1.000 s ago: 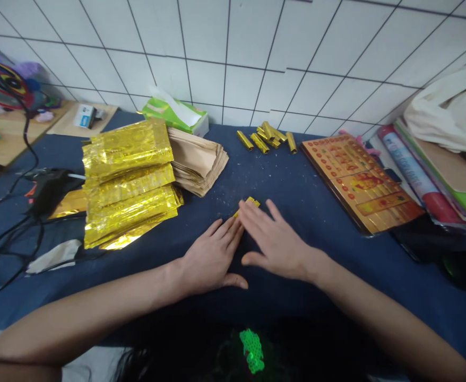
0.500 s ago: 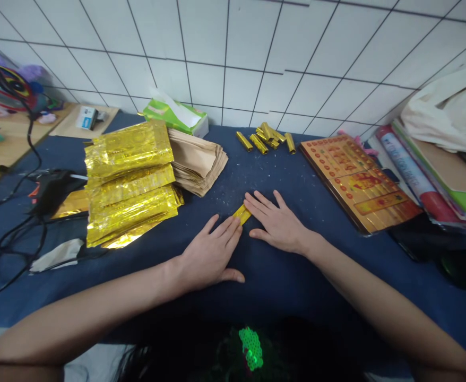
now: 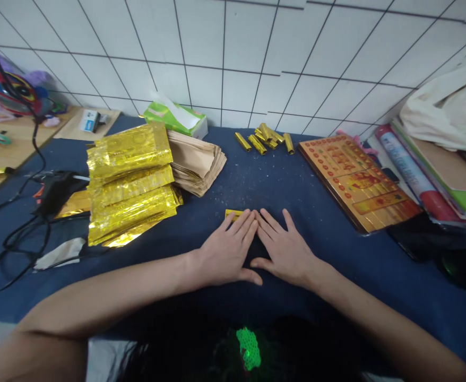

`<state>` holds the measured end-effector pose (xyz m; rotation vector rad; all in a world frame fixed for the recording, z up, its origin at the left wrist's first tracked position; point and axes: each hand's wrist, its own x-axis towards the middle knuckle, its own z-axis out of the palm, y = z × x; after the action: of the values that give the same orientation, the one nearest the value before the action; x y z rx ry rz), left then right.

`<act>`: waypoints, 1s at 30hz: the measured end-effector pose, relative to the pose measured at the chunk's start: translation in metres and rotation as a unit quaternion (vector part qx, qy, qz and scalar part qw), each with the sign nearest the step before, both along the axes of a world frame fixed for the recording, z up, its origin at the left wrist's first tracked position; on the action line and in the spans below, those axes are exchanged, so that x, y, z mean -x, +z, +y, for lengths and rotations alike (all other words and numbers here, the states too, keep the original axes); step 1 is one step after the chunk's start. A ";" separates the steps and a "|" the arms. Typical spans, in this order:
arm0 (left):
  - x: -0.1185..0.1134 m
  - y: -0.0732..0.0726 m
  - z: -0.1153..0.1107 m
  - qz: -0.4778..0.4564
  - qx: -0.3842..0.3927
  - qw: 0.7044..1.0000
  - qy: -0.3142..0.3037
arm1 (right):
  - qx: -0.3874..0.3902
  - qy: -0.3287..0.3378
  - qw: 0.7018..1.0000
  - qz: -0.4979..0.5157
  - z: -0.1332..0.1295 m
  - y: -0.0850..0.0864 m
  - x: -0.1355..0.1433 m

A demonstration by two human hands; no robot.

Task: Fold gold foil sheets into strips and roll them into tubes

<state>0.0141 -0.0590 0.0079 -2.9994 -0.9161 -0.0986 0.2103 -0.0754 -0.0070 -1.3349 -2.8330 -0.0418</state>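
Note:
On the dark blue tabletop my left hand lies flat over a narrow strip of folded gold foil paper, of which only the left end shows. My right hand rests flat beside it, fingers spread, its fingertips meeting those of the left. Most of the strip is hidden under the fingers. To the left is a stack of gold foil sheets. Behind that stack lies a pile of brown paper. Several rolled gold tubes sit near the wall.
A green tissue box stands by the tiled wall. At left are a black glue gun and looped cable. On the right lie a gold printed packet, a red-capped roll and a white cloth bag.
Both hands have shifted and their fingertips have come together. The gold strip has turned from slanted to nearly level, with its left end now showing past my left fingers.

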 end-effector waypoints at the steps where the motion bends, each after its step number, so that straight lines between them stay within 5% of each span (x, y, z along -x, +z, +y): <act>1: -0.001 -0.005 0.000 -0.002 0.006 1.000 -0.003 | 0.000 -0.001 1.000 0.001 0.000 0.000 0.000; 5: 0.015 -0.014 0.005 -0.001 0.015 1.000 -0.007 | -0.008 -0.007 1.000 0.007 0.001 0.001 -0.002; 11: 0.038 -0.007 0.021 -0.050 0.023 0.998 0.017 | -0.041 -0.024 0.998 0.037 0.008 0.004 0.000; 20: 0.027 0.000 0.045 -0.090 0.008 0.996 -0.009 | -0.099 0.004 0.984 0.147 0.032 0.005 -0.001; 30: 0.017 0.005 0.054 -0.106 0.102 0.987 0.068 | -0.024 -0.002 0.982 0.185 0.048 0.012 0.005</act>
<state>-0.0025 -0.0053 0.0129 -3.1450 -1.2183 -0.3487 0.2055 -0.0279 0.0054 -1.1926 -2.5025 0.1242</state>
